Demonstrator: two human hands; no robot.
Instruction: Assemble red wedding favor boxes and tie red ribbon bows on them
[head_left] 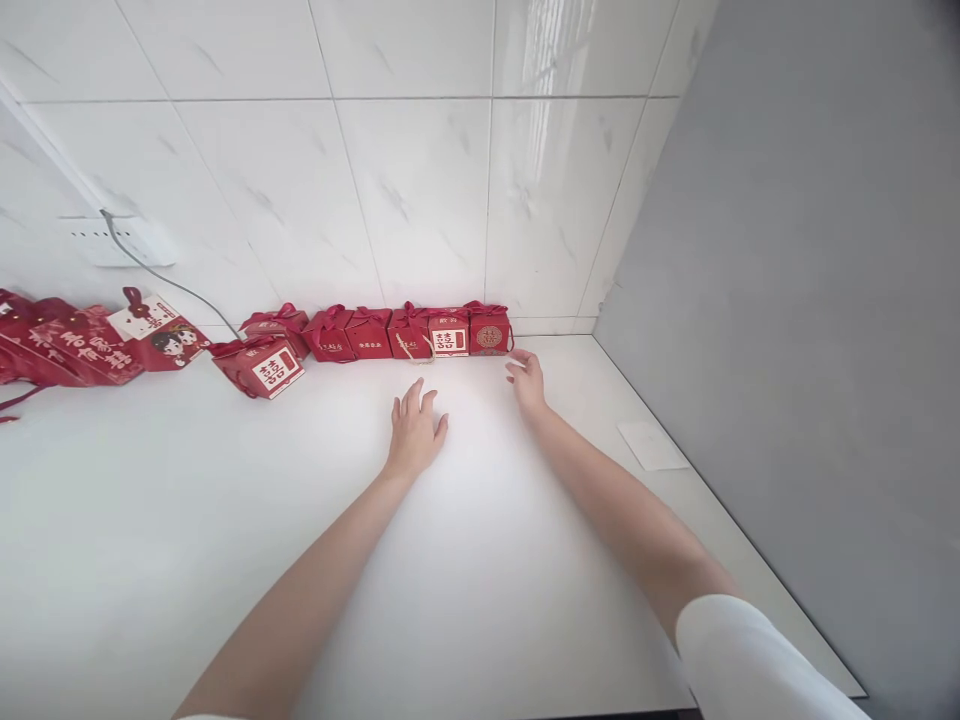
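Several red gift boxes with ribbon bows stand in a row along the tiled wall. My right hand [528, 384] is beside the rightmost gift box [490, 335], its fingers apart and close to the box's lower right corner; whether they touch it I cannot tell. My left hand [417, 430] holds nothing and hovers or rests in front of the row, fingers spread. Nearest to it are a red box with a cream cord [410, 338] and a box with a white double-happiness label [449, 337]. Another labelled box [262, 368] sits tilted at the row's left end.
More red gift boxes [90, 345] lie bunched at the far left of the white table [187, 560]. A grey cable [165, 278] runs down from a wall socket [124, 242]. On the right are a white square [652, 446] and a grey panel [810, 300].
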